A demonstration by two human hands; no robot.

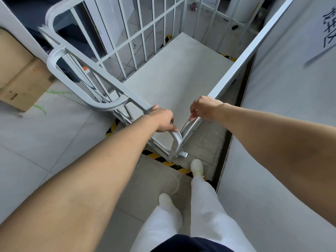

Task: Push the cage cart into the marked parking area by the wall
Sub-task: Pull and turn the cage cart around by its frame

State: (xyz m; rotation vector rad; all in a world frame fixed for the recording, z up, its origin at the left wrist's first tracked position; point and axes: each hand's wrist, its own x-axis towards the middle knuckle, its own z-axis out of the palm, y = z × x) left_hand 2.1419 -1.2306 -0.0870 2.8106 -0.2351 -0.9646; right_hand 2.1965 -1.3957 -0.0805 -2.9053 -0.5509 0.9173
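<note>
The grey metal cage cart (174, 73) fills the middle of the head view, its flat floor bare and its barred sides rising on the left and far end. My left hand (162, 120) grips the top rail of the near gate panel. My right hand (204, 108) is closed on the rounded corner of the right side frame, close to the wall. Yellow and black striped floor tape (164, 160) runs under the cart's near edge, and more striped tape (227, 56) shows beyond its far end. The cart stands alongside the white wall (283, 99).
Cardboard boxes (20, 77) sit on the floor at the left. A paper sign (327, 28) with writing hangs on the wall at the upper right. My feet in pale shoes (197, 167) stand just behind the cart on the grey tiled floor (45, 135).
</note>
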